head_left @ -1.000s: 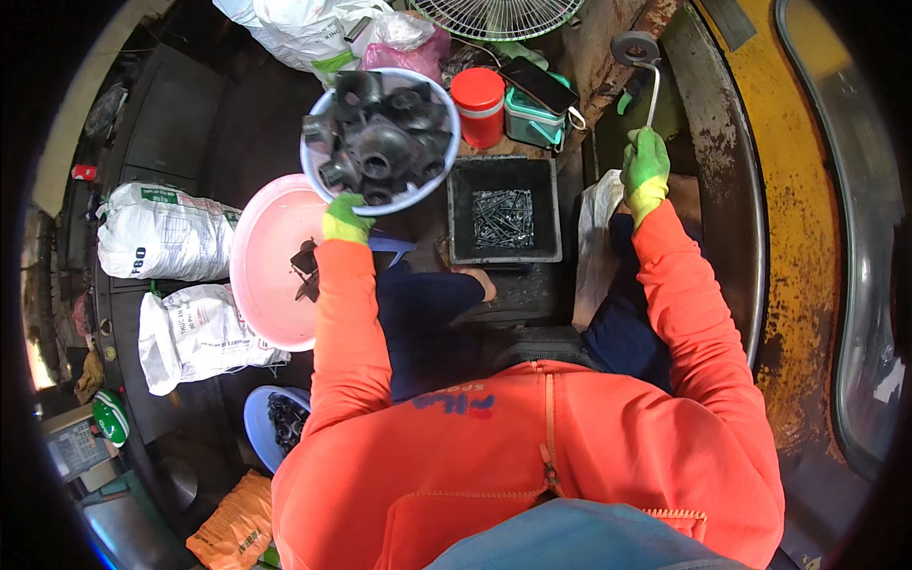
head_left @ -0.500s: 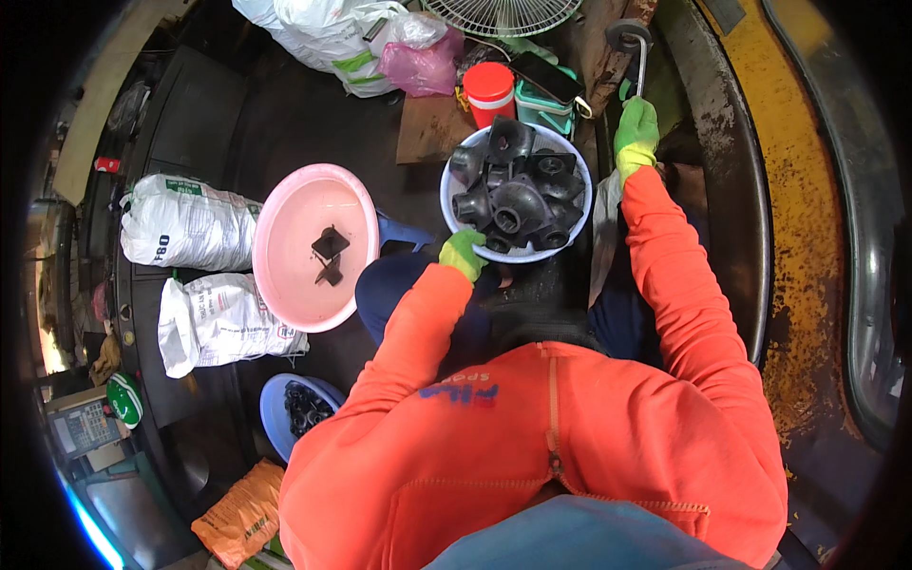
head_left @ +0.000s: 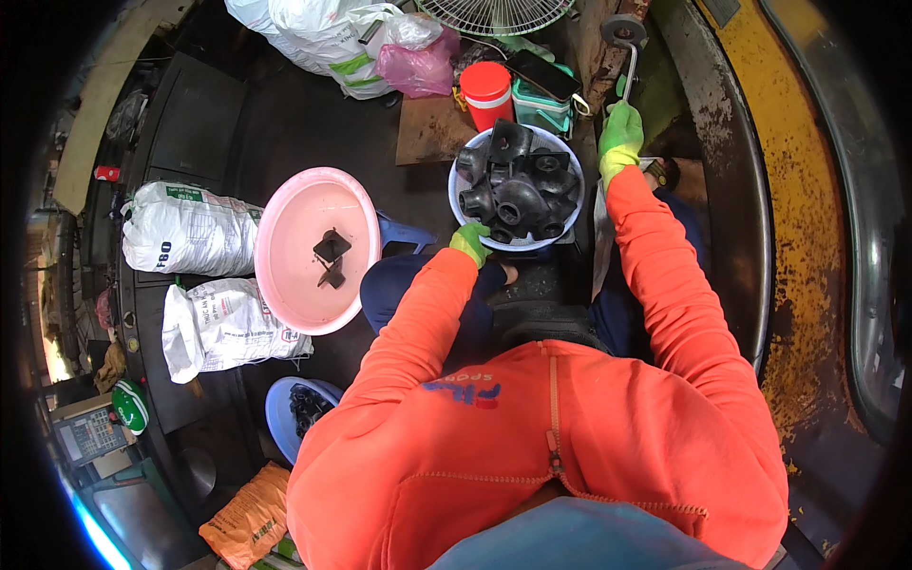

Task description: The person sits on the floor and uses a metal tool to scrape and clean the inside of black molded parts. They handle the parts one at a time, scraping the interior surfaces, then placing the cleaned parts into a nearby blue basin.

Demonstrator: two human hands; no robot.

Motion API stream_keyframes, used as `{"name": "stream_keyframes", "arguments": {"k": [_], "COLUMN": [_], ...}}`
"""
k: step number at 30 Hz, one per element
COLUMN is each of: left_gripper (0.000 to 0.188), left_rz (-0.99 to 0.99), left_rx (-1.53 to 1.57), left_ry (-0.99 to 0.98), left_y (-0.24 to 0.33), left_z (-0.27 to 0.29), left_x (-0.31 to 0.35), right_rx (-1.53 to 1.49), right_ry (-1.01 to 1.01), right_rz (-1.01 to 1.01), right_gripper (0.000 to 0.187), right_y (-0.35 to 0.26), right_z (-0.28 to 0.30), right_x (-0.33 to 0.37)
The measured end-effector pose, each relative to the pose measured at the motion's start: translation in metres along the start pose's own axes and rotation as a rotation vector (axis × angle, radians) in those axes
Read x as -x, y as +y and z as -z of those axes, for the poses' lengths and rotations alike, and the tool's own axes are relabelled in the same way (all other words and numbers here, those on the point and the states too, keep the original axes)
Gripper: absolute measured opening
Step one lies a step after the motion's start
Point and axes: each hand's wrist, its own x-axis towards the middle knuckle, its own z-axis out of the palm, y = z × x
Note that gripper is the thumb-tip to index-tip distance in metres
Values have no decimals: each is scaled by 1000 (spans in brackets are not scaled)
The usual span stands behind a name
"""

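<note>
My left hand [head_left: 470,242], in a green and yellow glove, is closed on the near-left rim of a pale blue-white basin [head_left: 456,166]. Heaped inside it are several black, hollow, flared moulded parts [head_left: 522,204]. Farther right, my gloved right hand [head_left: 621,135] wraps round the lower end of a bent metal rod [head_left: 631,71]. The rod's upper end meets a grey round disc [head_left: 623,30] beside a worn wooden post. Its grip inside my fist is hidden.
A pink basin [head_left: 275,199] with dark pieces in it stands left, beside white sacks [head_left: 180,233]. Behind the parts are a red lidded jug [head_left: 488,95], a teal box [head_left: 541,106], a phone [head_left: 543,74] and a fan [head_left: 494,13]. A rusty yellow edge [head_left: 807,237] runs along the right.
My right hand and the rod's lower end have shifted slightly left. The basin of black parts appears a little smaller and lower, with my left hand still at its rim.
</note>
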Motion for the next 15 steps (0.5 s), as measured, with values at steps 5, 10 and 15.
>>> {"name": "stream_keyframes", "arguments": {"k": [5, 10, 15], "left_gripper": [20, 21, 20], "left_rz": [-57, -2, 21], "left_rx": [-35, 94, -202], "left_ry": [-30, -2, 279], "left_y": [-13, -12, 20], "left_z": [11, 10, -17], "left_x": [-32, -39, -8], "right_rx": [124, 39, -37], "right_ry": [0, -14, 44], "right_rz": [192, 55, 5], "right_gripper": [27, 26, 23], "right_y": [-17, -20, -14], "right_z": [-2, -2, 2], "right_x": [-3, -6, -12]}}
